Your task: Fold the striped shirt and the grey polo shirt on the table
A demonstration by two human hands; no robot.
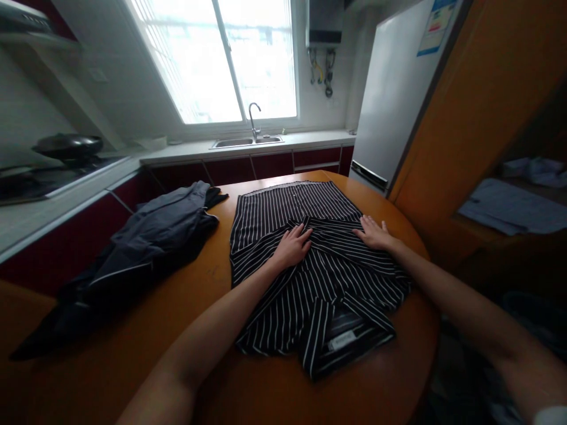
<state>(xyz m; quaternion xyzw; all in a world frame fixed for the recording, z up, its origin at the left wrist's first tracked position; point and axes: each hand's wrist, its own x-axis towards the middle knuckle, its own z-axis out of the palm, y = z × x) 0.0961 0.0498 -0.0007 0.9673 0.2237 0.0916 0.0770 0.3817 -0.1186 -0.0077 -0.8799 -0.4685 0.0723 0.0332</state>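
Note:
A black shirt with white stripes [328, 265] lies spread on the table, its collar toward me and its hem at the far side. Both sleeves are folded inward across its front. My left hand [293, 245] rests flat on the shirt near the middle, over the folded sleeves, fingers spread. At the right edge of the shirt my right hand [372, 232] lies with fingers apart, touching the sleeve fabric. Neither hand grips anything. A white label [342, 340] shows inside the open collar.
The round-ended wooden table [199, 319] carries a dark grey and black garment [155, 236] at its left. Beyond are a counter with a sink [234, 143], a stove with a wok [68, 146] at left, and a fridge [394, 88] at right.

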